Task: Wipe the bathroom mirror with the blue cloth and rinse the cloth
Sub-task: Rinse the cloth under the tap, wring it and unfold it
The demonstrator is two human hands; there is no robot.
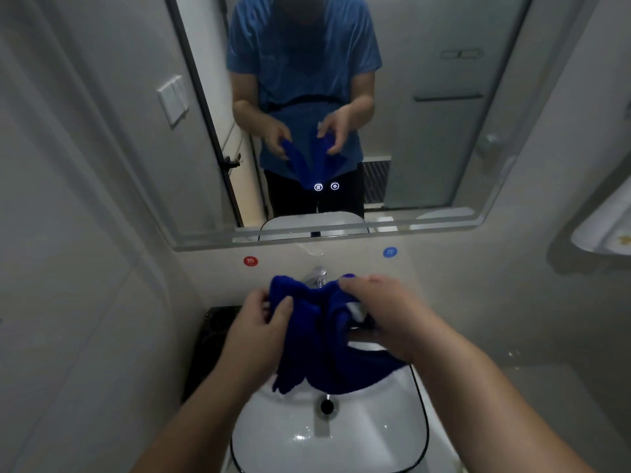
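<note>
Left grip [259,322] and right grip [386,312] bunch plush blue cloth [314,343] over glossy basin [375,421].

I have one view only, from the wide-angle camera on my head. It faces forward and tilts down, close over the sink [375,425] at the lower middle of the frame. The mirror [426,138] fills the upper middle. My left hand [259,322] and right hand [386,312] meet near the centre, forearms entering from the bottom corners.
</note>
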